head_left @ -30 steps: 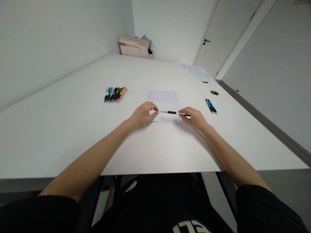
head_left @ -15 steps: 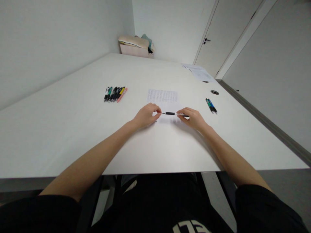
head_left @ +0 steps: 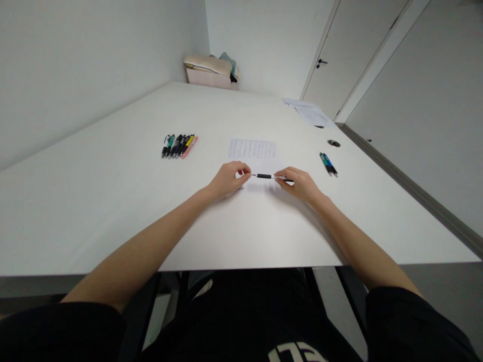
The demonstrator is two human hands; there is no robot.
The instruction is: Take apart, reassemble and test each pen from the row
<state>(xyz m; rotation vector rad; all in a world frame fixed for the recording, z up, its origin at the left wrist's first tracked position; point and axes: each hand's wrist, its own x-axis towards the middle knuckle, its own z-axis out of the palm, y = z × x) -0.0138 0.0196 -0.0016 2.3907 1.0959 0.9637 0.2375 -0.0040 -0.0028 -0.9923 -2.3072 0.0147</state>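
My right hand (head_left: pixel 298 182) holds a white pen with a black grip (head_left: pixel 264 176) level above the table, its fingers closed around the white barrel. From the grip's left end a thin dark pen refill (head_left: pixel 254 175) sticks out. The thumb and forefinger of my left hand (head_left: pixel 231 178) pinch the refill's outer end. Beneath that hand lies a small greyish piece (head_left: pixel 241 188), mostly hidden, too small to name. Behind and under the pen is a sheet of paper (head_left: pixel 252 149) with rows of handwriting or print.
Several pens and a pink marker (head_left: pixel 189 147) lie in a row at the left. Two pens, green (head_left: pixel 326 164) and blue (head_left: pixel 331 164), rest at the right. Farther back are loose papers (head_left: pixel 309 111) and a round cable hole (head_left: pixel 333 143) in the white table (head_left: pixel 113 201).
Almost nothing differs. My left hand has shifted very slightly, still pinching the refill, while my right hand keeps the pen in the same place.
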